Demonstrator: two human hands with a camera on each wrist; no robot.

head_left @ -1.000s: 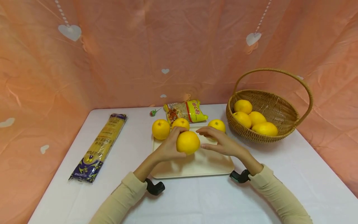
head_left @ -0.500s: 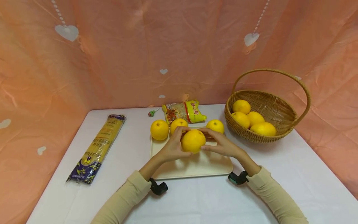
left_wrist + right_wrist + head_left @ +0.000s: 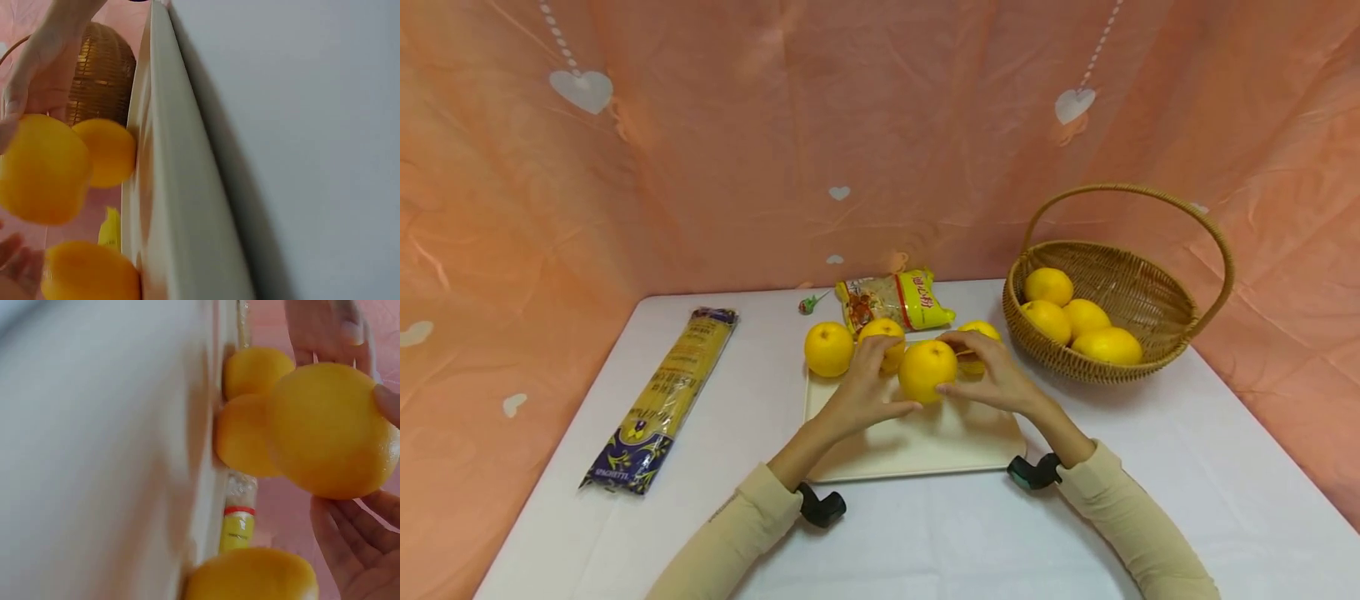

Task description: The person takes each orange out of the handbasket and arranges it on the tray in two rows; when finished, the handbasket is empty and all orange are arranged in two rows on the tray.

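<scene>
Over the cream tray (image 3: 917, 454), the right hand (image 3: 1000, 379) holds an orange (image 3: 927, 372), its thumb on the near side and fingers at the far side. To the left of this orange, the left hand (image 3: 859, 396) has its fingers and thumb spread, apart from the fruit. The right wrist view shows the held orange (image 3: 331, 431) large, with right-hand fingers (image 3: 350, 544) touching it. Along the tray's far side sit three more oranges: a left one (image 3: 829, 350), a middle one (image 3: 882, 330) and a right one (image 3: 982, 330), partly hidden by the right hand.
A wicker basket (image 3: 1138, 287) with a tall handle stands at the right, holding several yellow-orange fruits (image 3: 1107, 345). Behind the tray lie a yellow noodle packet (image 3: 891, 302) and a lollipop (image 3: 807, 306). A spaghetti packet (image 3: 662, 400) lies at the left.
The left hand gripped the orange first; both hands then held it over the tray. Now the left fingers have let go and the orange is in the right hand, slightly farther right.
</scene>
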